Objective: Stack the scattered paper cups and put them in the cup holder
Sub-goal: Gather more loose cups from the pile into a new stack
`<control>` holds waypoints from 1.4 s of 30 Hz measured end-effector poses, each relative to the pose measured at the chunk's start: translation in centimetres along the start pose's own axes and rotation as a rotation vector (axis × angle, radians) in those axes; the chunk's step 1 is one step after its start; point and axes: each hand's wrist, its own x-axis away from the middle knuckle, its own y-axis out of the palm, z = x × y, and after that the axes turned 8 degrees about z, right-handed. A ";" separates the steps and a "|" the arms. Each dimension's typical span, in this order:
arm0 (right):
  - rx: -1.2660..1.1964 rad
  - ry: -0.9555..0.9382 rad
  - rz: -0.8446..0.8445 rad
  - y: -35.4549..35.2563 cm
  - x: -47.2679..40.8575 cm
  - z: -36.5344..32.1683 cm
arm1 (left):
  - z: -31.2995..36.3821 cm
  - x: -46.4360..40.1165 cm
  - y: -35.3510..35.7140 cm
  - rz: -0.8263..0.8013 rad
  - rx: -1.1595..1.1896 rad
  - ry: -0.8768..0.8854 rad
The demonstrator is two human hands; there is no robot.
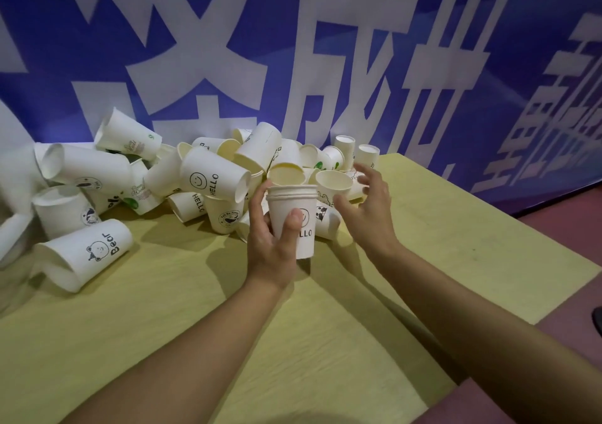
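A yellow-green wood-grain bench (456,228) fills the lower part of the head view, its far edge running against a blue banner (325,49) printed with large white characters that stands as the back wall. Past the right edge of the bench a dull reddish floor (570,260) shows, with a dark object cut off at the frame's right border, too little of it visible to name. Along the far edge, from the far left corner to about the middle, lies a loose heap of white paper cups (169,176), most on their sides, some upside down, several resting on one another; prints reading "HELLO" with a smiley face, and green logos, can be made out. A "Bear" cup (84,257) with a bear face lies on its side apart from the heap, nearer the left edge. Two small cups (355,153) stand upside down at the heap's right end, close to the banner. The left hand (277,244) holds a short stack of nested cups (293,215) upright in front of the heap, just above the bench surface, its grip closed around the stack with the thumb across the "HELLO" print and fingers behind. An open-mouthed cup (334,182) sits upright just behind and right of the stack. The right hand (368,208) hovers beside that cup, its grip wide, fingers spread and lightly curved, holding nothing. Both forearms are bare and cast soft shadows on the bench.
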 end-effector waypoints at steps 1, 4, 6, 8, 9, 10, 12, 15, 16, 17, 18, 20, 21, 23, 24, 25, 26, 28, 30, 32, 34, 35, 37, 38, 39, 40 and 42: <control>0.055 0.071 -0.020 0.6 -0.9 0.6 | -0.2 -0.2 0.0 0.023 0.010 -0.003; 0.069 0.237 -0.085 2.2 -3.1 2.1 | -0.3 -0.4 -0.1 0.044 0.017 -0.015; -0.021 0.290 -0.138 2.7 -3.7 2.2 | -0.3 -0.3 0.0 0.025 0.010 -0.014; -0.097 0.293 -0.181 2.7 -3.7 2.0 | -0.2 -0.2 0.1 -0.002 0.005 -0.014; -0.118 0.280 -0.184 2.7 -3.7 2.0 | -0.1 -0.2 0.2 -0.011 0.002 -0.013; -0.145 0.264 -0.177 2.7 -3.6 2.1 | 0.0 -0.2 0.2 -0.018 -0.003 -0.010; -0.216 0.231 -0.120 2.4 -3.4 2.0 | 0.1 -0.1 0.2 -0.030 -0.015 -0.005; -0.325 0.148 0.027 1.0 -3.6 0.7 | 0.2 0.0 0.1 -0.059 -0.071 0.003; -0.369 0.119 0.052 0.4 -3.7 0.1 | 0.2 0.1 0.1 -0.082 -0.095 0.005; -0.407 0.101 0.060 -0.2 -3.9 -0.6 | 0.1 0.2 0.1 -0.114 -0.116 0.010; -0.433 0.092 0.055 -0.7 -4.0 -1.3 | 0.0 0.3 0.2 -0.152 -0.133 0.019; -0.463 0.084 0.015 -1.3 -3.7 -2.5 | 0.0 0.5 0.3 -0.222 -0.177 0.042; -0.469 0.079 -0.018 -1.5 -3.2 -3.0 | 0.0 0.7 0.3 -0.248 -0.200 0.058; -0.452 0.041 -0.100 -1.7 -1.8 -3.7 | 0.2 0.9 0.4 -0.278 -0.218 0.085; -0.429 0.019 -0.143 -1.7 -1.1 -3.8 | 0.3 1.0 0.4 -0.281 -0.214 0.090; -0.402 0.001 -0.185 -1.6 -0.3 -3.9 | 0.3 1.0 0.3 -0.276 -0.205 0.085; -0.379 -0.007 -0.226 -1.6 0.4 -3.8 | 0.4 1.0 0.3 -0.269 -0.197 0.077; -0.349 -0.007 -0.283 -1.3 1.6 -3.4 | 0.5 1.0 0.3 -0.246 -0.183 0.079; -0.330 -0.004 -0.303 -0.9 2.2 -2.7 | 0.5 1.0 0.3 -0.186 -0.149 0.097; -0.345 0.031 -0.336 -0.7 2.0 -2.0 | 0.3 0.7 0.3 -0.131 -0.114 0.108; -0.347 0.051 -0.356 -0.7 1.1 -1.5 | 0.0 0.5 0.3 -0.103 -0.099 0.107; -0.327 0.017 -0.336 -0.7 0.4 -1.4 | 0.0 0.4 0.3 -0.096 -0.091 0.099; -0.232 -0.105 -0.213 -0.6 -1.7 -1.1 | 0.0 0.3 0.4 -0.082 -0.074 0.067; -0.138 -0.163 -0.148 -0.5 -3.1 -0.8 | 0.0 0.1 0.4 -0.071 -0.065 0.050; -0.015 -0.217 -0.109 -0.3 -4.6 -0.4 | -0.1 0.0 0.4 -0.059 -0.058 0.036; 0.124 -0.261 -0.108 0.0 -6.1 0.2 | -0.2 -0.1 0.4 -0.047 -0.052 0.025; 0.421 -0.300 -0.207 0.5 -8.9 1.6 | -0.3 -0.3 0.3 -0.033 -0.047 0.011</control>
